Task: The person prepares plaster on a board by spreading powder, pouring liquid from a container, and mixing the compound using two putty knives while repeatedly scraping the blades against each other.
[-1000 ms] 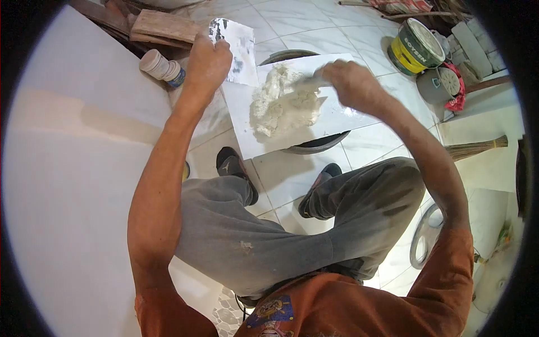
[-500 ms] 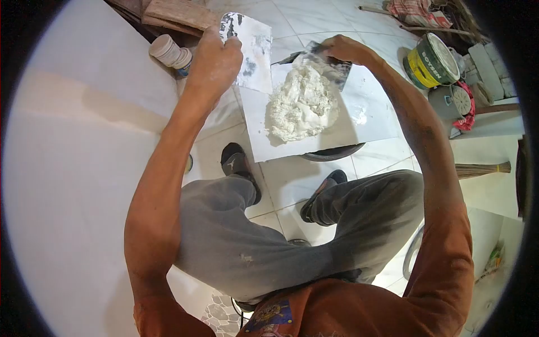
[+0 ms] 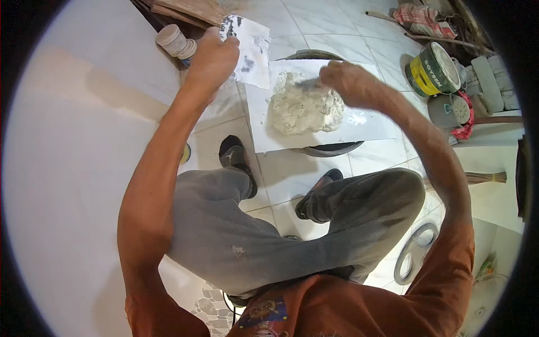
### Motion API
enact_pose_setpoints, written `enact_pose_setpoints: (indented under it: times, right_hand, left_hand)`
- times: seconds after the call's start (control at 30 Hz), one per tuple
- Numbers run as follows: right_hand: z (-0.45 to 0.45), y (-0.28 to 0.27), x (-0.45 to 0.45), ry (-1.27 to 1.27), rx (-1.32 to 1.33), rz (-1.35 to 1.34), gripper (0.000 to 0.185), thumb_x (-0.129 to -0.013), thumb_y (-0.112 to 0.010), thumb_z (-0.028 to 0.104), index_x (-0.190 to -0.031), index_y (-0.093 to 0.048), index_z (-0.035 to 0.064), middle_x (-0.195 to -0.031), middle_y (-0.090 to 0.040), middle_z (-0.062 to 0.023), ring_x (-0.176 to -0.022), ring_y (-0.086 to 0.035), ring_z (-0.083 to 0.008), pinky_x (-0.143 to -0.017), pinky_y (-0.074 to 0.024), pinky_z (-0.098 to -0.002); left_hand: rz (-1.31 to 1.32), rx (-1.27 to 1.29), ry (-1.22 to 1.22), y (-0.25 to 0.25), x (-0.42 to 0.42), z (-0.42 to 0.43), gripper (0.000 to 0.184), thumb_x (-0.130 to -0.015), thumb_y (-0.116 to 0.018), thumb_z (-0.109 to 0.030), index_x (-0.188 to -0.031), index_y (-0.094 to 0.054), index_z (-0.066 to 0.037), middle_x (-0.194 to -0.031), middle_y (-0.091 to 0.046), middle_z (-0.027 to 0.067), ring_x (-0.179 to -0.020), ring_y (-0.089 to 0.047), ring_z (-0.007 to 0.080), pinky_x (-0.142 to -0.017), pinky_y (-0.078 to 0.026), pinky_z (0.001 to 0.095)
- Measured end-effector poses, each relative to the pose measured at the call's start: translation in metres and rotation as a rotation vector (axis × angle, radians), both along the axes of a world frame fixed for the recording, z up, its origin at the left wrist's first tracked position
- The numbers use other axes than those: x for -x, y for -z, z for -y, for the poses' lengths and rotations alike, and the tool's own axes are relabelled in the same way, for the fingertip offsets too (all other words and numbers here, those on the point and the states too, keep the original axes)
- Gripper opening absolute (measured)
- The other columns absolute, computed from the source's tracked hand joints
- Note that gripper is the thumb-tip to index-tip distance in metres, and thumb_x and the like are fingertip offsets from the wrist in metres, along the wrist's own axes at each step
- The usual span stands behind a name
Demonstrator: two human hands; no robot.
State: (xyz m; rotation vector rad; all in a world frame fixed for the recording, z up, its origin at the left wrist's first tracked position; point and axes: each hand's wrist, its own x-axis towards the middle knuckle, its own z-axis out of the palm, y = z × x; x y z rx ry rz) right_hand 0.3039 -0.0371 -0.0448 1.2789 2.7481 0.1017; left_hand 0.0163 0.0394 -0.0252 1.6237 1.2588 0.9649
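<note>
My left hand (image 3: 213,59) grips a broad, flat putty knife (image 3: 257,53), its blade smeared white with dark patches, held at the left edge of a white board (image 3: 368,130). A wide mound of wet white putty (image 3: 306,115) lies on the board. Over the back right of the mound, my right hand (image 3: 353,85) is closed on a second putty knife (image 3: 307,84). Its dark blade is blurred and reaches into the putty; the handle is hidden in the fingers. The board rests on a round black basin (image 3: 331,149), whose rim shows at the front and back.
Stacked white tubs (image 3: 171,38) stand at the left wall near wooden planks (image 3: 188,10). To the right are a green and yellow paint bucket (image 3: 432,68), a grey pail (image 3: 443,109) and a stick broom (image 3: 477,178). My slippered feet are on the tiles before the board.
My right hand has come nearer and turned, bringing its putty knife from the back right edge onto the mound. The putty looks flatter and wider. My left hand has barely moved.
</note>
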Motion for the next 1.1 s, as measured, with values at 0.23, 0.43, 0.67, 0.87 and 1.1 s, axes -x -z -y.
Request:
enact_pose_setpoints:
  times: [0.23,0.43,0.67,0.87,1.1]
  right_hand:
    - [-0.002,-0.037,-0.008,0.010,-0.172,-0.278,0.027,-0.085,-0.053,-0.005,-0.109,-0.063,0.0009,-0.103,-0.068,-0.0186,-0.094,-0.066,-0.0369,-0.087,-0.0539,-0.0423]
    - [-0.078,-0.027,0.003,0.169,0.068,-0.286,0.025,-0.092,-0.055,0.007,-0.116,-0.061,0.0056,-0.101,-0.068,-0.0203,-0.088,-0.068,-0.0342,-0.083,-0.0536,-0.0451]
    - [-0.075,-0.009,0.108,-0.431,0.073,-0.041,0.031,-0.080,-0.065,0.002,-0.110,-0.069,0.0076,-0.110,-0.069,-0.0103,-0.110,-0.062,-0.0290,-0.104,-0.0442,-0.0438]
    - [-0.007,-0.017,0.188,-0.789,0.128,0.351,0.009,-0.077,-0.064,0.014,-0.078,-0.072,0.0105,-0.088,-0.070,-0.0048,-0.112,-0.057,-0.0269,-0.113,-0.0308,-0.0569]
    - [0.006,0.008,0.194,-0.802,0.272,0.493,0.010,-0.075,-0.065,0.015,-0.069,-0.073,0.0121,-0.079,-0.070,-0.0017,-0.107,-0.058,-0.0265,-0.101,-0.0422,-0.0533]
  left_hand:
    - [0.171,0.099,0.057,-0.013,-0.001,0.011,0.027,-0.098,-0.049,-0.014,-0.116,-0.054,0.005,-0.101,-0.064,0.0103,-0.086,-0.062,0.0154,-0.077,-0.052,0.0311]
    - [0.577,0.206,0.078,-0.019,0.013,0.004,0.020,-0.095,-0.054,-0.014,-0.108,-0.058,0.001,-0.096,-0.065,0.0083,-0.083,-0.065,0.0162,-0.076,-0.054,0.0320]
    - [0.828,0.177,0.014,-0.040,0.049,-0.002,0.019,-0.094,-0.051,-0.012,-0.104,-0.059,0.002,-0.091,-0.069,0.0104,-0.078,-0.069,0.0209,-0.068,-0.057,0.0334]
    - [0.848,0.154,0.114,-0.041,0.070,0.000,0.026,-0.096,-0.048,-0.013,-0.111,-0.055,0.007,-0.092,-0.069,0.0138,-0.078,-0.070,0.0225,-0.062,-0.057,0.0342]
    - [0.835,0.167,0.110,-0.040,0.067,0.000,0.024,-0.095,-0.049,-0.011,-0.110,-0.056,0.006,-0.096,-0.069,0.0140,-0.081,-0.070,0.0223,-0.068,-0.058,0.0333]
